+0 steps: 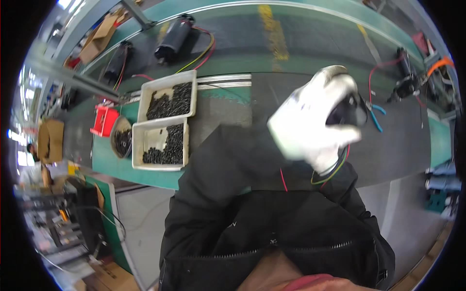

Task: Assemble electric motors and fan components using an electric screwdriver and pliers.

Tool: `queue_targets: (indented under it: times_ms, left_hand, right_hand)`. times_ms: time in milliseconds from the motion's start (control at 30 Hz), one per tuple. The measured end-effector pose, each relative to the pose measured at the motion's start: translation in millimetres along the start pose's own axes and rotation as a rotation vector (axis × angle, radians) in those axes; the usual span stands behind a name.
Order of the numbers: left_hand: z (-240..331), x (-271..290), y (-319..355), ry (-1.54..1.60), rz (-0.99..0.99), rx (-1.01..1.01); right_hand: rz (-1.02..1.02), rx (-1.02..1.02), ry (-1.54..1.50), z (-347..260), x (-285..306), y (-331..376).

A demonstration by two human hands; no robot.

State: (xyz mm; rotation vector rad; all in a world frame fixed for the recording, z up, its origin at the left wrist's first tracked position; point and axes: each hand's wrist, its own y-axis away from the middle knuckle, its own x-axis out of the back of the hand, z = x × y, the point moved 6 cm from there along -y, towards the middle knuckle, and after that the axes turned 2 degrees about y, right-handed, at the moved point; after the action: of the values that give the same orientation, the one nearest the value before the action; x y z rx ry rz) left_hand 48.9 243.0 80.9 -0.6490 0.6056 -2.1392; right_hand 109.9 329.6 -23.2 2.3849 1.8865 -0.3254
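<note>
Black jacket [272, 218] fills six o'clock while, toward two, left-hand fingers [335, 80] clasp a black part [348, 112], right-hand fingers are too hidden to tell, and looping wires [318, 183] could snag the cuff.

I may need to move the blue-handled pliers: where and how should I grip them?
Grip the pliers by both blue handles, probably coming from the right and above. The handles splay rightward and toward the wearer on the dark worktop, so fingers could close around both. The left side looks crowded by the white-gloved hand and its black part.
</note>
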Motion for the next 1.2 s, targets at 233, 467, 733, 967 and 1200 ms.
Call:
queue_targets:
  times_ms: [233, 467, 733, 967, 1200]
  left_hand:
    - [-94.3, -11.2, 75.5, -0.474, -0.6, 0.433]
    - [-57.0, -67.2, 126.8, -0.236, -0.584, 0.031]
    - [-87.9, -39.3, 136.6, -0.029, -0.416, 0.131]
    - [-90.7, -102.0, 154.6, -1.562, -0.231, -0.741]
    - [-107.6, -98.4, 155.0, -3.35, 0.179, -1.392]
  right_hand:
    - [0.181, -0.177, 0.318, -4.9, 89.0, -135.1]
    - [0.239, -0.223, 1.707, -31.3, 231.8, -314.2]
    - [-0.854, -0.068, 0.506, 27.7, -241.3, -249.9]
    - [-0.661, 0.366, 1.267, 124.7, -343.7, -332.6]
    - [-0.556, -0.077, 1.137, 153.5, -393.4, -338.5]
